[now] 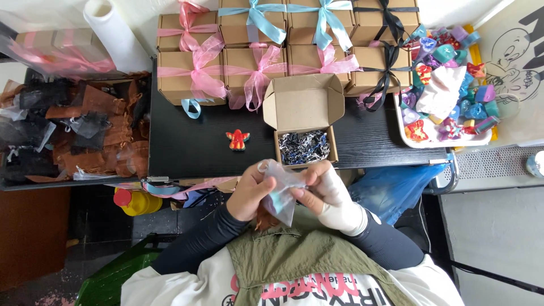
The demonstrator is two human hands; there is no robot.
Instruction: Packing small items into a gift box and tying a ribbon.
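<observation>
My left hand (pixel 249 192) and my right hand (pixel 331 195), which wears a white wrap, together hold a small sheer organza pouch (pixel 281 192) close to my chest. A teal and blue object shows through the pouch fabric. Just beyond my hands an open cardboard box (pixel 303 113) stands on the black table (pixel 181 141), filled with dark shredded paper (pixel 304 147). To the left of the box, a small red, winged figurine (pixel 238 139) lies on the table.
Closed cardboard boxes tied with pink (pixel 192 73), blue (pixel 255 20) and black (pixel 385 62) ribbons line the table's far side. A white tray (pixel 430 143) of colourful small pieces sits at right. Dark and brown pouches (pixel 73 136) pile at left, beside a white roll (pixel 116 34).
</observation>
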